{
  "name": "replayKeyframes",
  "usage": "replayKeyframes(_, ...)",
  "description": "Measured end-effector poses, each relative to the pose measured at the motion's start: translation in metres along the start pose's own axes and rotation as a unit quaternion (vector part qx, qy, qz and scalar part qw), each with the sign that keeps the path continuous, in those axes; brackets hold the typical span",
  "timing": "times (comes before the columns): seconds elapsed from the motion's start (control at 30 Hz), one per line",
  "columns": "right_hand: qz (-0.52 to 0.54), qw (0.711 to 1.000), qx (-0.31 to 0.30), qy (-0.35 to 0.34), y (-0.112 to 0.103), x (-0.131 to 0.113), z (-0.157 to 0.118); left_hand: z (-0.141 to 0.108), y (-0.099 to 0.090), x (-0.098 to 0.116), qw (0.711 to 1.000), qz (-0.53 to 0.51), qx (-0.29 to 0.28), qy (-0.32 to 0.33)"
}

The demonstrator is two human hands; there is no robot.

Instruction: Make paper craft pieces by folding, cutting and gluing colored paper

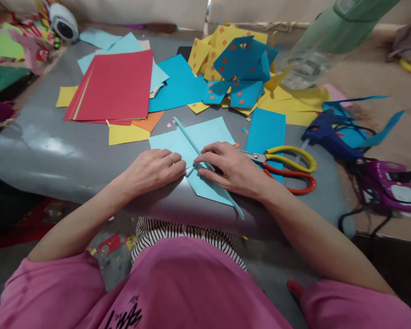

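Note:
A light-blue sheet of paper (205, 131) lies near the front edge of the grey surface. Across it, slanting from upper left to lower right, runs a thin light-blue paper strip (186, 132) that looks folded or rolled. My left hand (157, 170), with a ring on one finger, has its fingers closed at the small piece of paper by the strip's middle. Over the strip arches my right hand (229, 167), its thumb and fingertips pinching the paper there. What lies under both palms is hidden. Scissors (291, 163) with yellow and red handles lie beside my right hand.
Red sheets (118, 84) are stacked at back left. Yellow and blue paper shapes (241, 59) with orange squares stand behind, near a green-topped bottle (324, 50). At right are a dark-blue glue gun (329, 135) and a purple device with black cables (390, 185).

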State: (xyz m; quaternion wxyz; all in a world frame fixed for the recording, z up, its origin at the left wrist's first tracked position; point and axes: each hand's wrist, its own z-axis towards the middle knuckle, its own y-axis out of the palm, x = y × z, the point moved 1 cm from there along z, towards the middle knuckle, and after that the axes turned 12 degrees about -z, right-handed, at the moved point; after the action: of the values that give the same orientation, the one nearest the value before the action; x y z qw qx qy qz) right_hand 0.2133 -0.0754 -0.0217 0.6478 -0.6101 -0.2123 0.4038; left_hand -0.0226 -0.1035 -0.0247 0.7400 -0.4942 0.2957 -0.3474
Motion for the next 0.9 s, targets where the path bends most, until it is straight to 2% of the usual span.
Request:
replayKeyframes(0.23,-0.009,1.000,0.024,-0.002,0.004,-0.004,0.000,0.003,0.002,0.002,0.999,0.032,0.035,0.000)
replayKeyframes(0.43,-0.038,0.998,0.053,0.014,0.004,-0.001,0.006,0.007,0.005,0.000,0.997,-0.006,0.023,-0.071)
replayKeyframes(0.53,-0.049,0.998,0.050,0.006,0.002,-0.002,0.014,0.008,0.009,-0.002,0.994,-0.034,0.024,-0.098)
replayKeyframes(0.63,-0.072,0.997,0.033,0.002,0.003,-0.005,0.023,0.008,0.012,-0.002,0.993,-0.020,0.035,-0.112)
replayKeyframes(0.77,-0.110,0.994,0.018,-0.009,0.007,-0.010,0.031,0.005,0.014,-0.001,0.992,-0.026,0.049,-0.115)
replayKeyframes(0.9,-0.140,0.989,0.049,-0.022,0.005,-0.012,0.028,0.000,0.015,-0.002,0.991,-0.064,0.066,-0.094)
